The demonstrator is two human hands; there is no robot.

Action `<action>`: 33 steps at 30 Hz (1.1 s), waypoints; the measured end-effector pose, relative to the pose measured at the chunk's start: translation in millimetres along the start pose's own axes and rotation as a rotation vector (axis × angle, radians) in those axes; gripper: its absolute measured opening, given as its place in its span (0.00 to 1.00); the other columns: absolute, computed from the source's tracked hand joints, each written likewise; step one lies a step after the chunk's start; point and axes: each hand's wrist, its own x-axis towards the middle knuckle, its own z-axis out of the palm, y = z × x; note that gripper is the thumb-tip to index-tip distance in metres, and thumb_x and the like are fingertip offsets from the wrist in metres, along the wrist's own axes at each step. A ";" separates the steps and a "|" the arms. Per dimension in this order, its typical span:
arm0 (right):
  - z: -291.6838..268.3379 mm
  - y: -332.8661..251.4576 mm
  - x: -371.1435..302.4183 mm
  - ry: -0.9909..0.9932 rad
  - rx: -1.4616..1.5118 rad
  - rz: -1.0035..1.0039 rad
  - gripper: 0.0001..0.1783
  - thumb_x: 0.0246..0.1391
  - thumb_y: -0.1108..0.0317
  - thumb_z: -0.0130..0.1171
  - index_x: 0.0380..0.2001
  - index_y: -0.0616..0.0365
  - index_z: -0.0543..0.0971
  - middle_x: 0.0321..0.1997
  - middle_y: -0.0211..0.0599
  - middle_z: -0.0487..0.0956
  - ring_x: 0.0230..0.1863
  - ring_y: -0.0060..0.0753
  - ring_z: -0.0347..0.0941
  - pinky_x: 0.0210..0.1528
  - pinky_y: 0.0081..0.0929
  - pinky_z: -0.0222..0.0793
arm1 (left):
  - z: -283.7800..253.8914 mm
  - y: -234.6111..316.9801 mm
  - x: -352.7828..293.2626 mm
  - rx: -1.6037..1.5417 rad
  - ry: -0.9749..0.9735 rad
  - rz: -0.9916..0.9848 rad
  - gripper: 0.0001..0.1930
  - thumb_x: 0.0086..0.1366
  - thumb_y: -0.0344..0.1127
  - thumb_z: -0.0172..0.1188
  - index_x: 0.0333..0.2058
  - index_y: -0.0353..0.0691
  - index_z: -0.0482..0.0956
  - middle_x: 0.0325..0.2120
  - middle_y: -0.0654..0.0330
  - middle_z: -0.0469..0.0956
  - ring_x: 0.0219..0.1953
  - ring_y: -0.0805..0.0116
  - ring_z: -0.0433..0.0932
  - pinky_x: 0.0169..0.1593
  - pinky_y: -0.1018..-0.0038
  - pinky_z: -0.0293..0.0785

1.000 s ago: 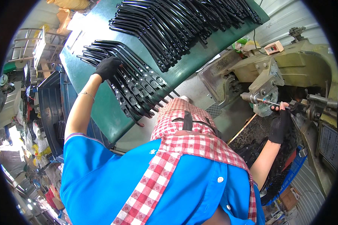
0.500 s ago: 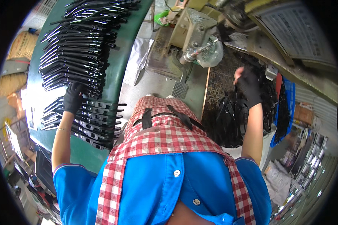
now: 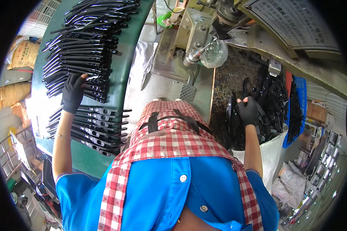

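Observation:
Long, glossy black lever-like parts (image 3: 81,54) lie side by side in a dense row on the green table at my left. My left hand (image 3: 73,93), in a black fingerless glove, is at the near end of this row, its fingers closed on a black lever. Nearer me lies a second group of black levers (image 3: 98,131), their ends with round holes toward the right. My right hand (image 3: 249,111), gloved the same way, is over a heap of loose black levers (image 3: 270,100). Its thumb and finger are pinched together at a black lever that stands up from them.
A white sack (image 3: 272,148) holds part of the heap, with a blue crate (image 3: 301,104) beyond it. Ahead stands a machine (image 3: 196,34) with a clear plastic bag (image 3: 215,56) hanging at it. A foot pedal (image 3: 187,92) sits on the floor between the work surfaces.
My right hand has come down and nearer to me onto the heap, from higher up. My left hand has shifted slightly, its thumb now showing over the row.

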 end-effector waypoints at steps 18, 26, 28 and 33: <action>-42.9 -119.9 -18.5 -0.235 0.318 -0.439 0.19 0.54 0.59 0.60 0.46 0.56 0.75 0.34 0.46 0.80 0.36 0.50 0.77 0.39 0.34 0.72 | -38.9 166.3 122.2 -0.494 -0.204 0.271 0.17 0.64 0.51 0.54 0.41 0.45 0.75 0.26 0.53 0.78 0.26 0.49 0.77 0.28 0.57 0.71; -62.1 -171.0 -4.5 -0.151 0.013 -0.735 0.18 0.47 0.60 0.67 0.39 0.56 0.77 0.27 0.41 0.78 0.26 0.45 0.77 0.30 0.32 0.71 | -50.2 196.1 150.1 -0.438 -0.344 0.362 0.19 0.64 0.55 0.52 0.32 0.44 0.76 0.17 0.51 0.75 0.23 0.46 0.76 0.27 0.55 0.69; -64.3 -172.1 2.9 -0.053 -0.130 -0.823 0.18 0.47 0.56 0.67 0.36 0.55 0.77 0.25 0.41 0.78 0.25 0.47 0.76 0.28 0.34 0.70 | -51.9 197.0 154.8 -0.366 -0.362 0.381 0.18 0.64 0.55 0.52 0.33 0.45 0.76 0.16 0.51 0.75 0.22 0.47 0.77 0.27 0.56 0.70; -71.8 -194.2 13.5 -0.365 -0.035 -0.693 0.21 0.47 0.49 0.66 0.33 0.55 0.78 0.22 0.45 0.76 0.24 0.47 0.76 0.26 0.37 0.68 | -52.0 200.9 170.2 -0.205 -0.223 0.483 0.19 0.65 0.56 0.51 0.28 0.45 0.73 0.14 0.58 0.73 0.16 0.54 0.75 0.21 0.63 0.70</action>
